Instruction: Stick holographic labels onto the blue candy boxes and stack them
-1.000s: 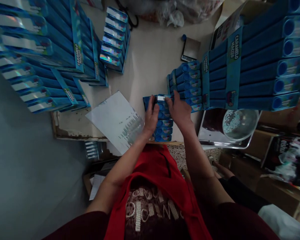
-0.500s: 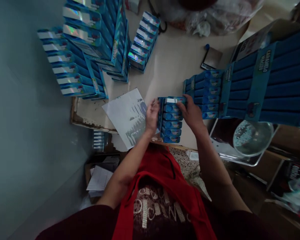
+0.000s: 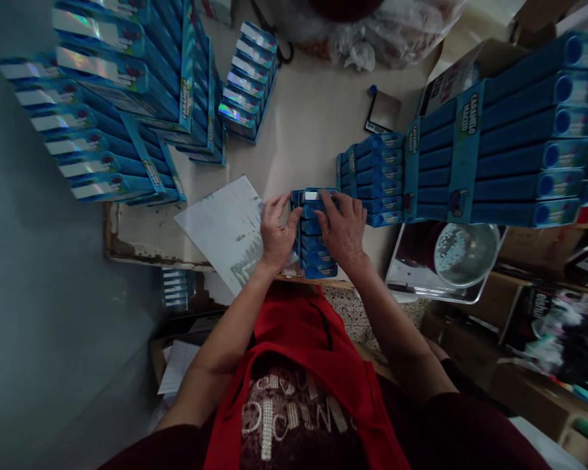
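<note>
A pack of several slim blue boxes [image 3: 319, 256] lies near the table's front edge, their printed end flaps toward me. On its farthest box is a small white label [image 3: 311, 196]. My left hand [image 3: 277, 236] grips the pack's left side, thumb on the near face and fingers on the far corner. My right hand [image 3: 345, 228] lies over the right side with its fingers spread, the index fingertip by the label and the thumb on the box ends. Left of the pack is a white sticker sheet [image 3: 218, 225], partly used, its right edge hidden by my left hand.
Stacked blue box packs [image 3: 112, 98] rise at the left, with a smaller pack [image 3: 249, 81] behind. More packs [image 3: 500, 163] are piled at the right. A metal tray [image 3: 421, 287] carries a bowl [image 3: 470, 277] of small pale pieces. An ink pad [image 3: 385, 111] and scissors [image 3: 287, 53] lie farther back.
The view has shifted, so the scene sits farther left. My right hand has moved in over the pack toward the label, and my left hand has settled against the left side.
</note>
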Motion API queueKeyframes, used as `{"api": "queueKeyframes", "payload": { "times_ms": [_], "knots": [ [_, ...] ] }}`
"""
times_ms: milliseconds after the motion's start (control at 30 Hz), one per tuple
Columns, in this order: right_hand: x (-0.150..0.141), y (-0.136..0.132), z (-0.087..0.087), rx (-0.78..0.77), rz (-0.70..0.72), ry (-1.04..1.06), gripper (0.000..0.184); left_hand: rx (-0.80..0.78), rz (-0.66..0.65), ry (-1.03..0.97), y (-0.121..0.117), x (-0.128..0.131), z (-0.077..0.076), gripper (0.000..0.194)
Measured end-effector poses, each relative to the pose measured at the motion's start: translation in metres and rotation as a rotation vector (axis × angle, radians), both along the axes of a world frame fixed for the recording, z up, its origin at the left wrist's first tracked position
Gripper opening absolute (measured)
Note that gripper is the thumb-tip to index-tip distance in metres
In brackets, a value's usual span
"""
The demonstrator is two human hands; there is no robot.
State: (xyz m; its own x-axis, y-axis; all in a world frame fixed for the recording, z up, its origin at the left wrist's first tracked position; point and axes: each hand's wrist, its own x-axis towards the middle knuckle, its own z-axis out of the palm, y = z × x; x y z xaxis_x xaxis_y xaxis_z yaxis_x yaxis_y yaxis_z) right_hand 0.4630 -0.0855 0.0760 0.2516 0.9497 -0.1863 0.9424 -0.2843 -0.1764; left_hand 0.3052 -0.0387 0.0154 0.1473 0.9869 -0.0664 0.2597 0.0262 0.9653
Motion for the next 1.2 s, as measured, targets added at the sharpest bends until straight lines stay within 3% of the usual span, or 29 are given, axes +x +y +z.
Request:
{"api": "queueKeyframes", "payload": {
  "times_ms": [133,233,367,500,567,667,767,900,1000,1100,1200],
  "knots": [
    [0.002,-0.003,0.000,-0.047,0.077,-0.061,0.058,-0.013,-0.073,-0.065,-0.010,0.023,-0.001,0.059],
    [0.004,-0.002,0.005,-0.040,0.156,-0.089,0.059,-0.034,-0.115,-0.081,-0.013,0.017,-0.007,0.062],
    [0.005,0.012,0.013,-0.072,0.265,-0.110,0.056,-0.068,-0.122,0.028,0.005,-0.042,-0.031,0.061],
    [0.007,0.031,0.018,-0.125,0.344,-0.100,0.049,-0.127,0.086,0.407,0.055,-0.125,-0.067,0.059],
    [0.008,0.036,0.018,-0.137,0.334,-0.100,0.050,-0.164,0.102,0.549,0.080,-0.148,-0.084,0.067],
    [0.008,0.031,0.023,-0.123,0.291,-0.133,0.056,-0.224,0.118,0.718,0.105,-0.159,-0.106,0.074],
    [-0.006,0.019,0.036,-0.037,0.223,-0.150,0.062,-0.250,0.104,0.799,0.111,-0.161,-0.117,0.062],
    [-0.064,0.016,0.041,0.061,0.244,0.065,0.052,-0.200,-0.023,0.709,0.100,-0.170,-0.116,0.048],
    [-0.119,0.041,0.017,-0.009,0.317,0.192,0.044,-0.206,-0.030,0.580,0.087,-0.176,-0.108,0.034],
    [-0.156,0.080,-0.027,-0.088,0.407,0.231,0.050,-0.221,-0.024,0.482,0.075,-0.181,-0.097,0.022],
    [-0.172,0.109,-0.073,-0.206,0.523,0.271,0.046,-0.235,0.009,0.435,0.068,-0.188,-0.086,0.020]
  ]
}}
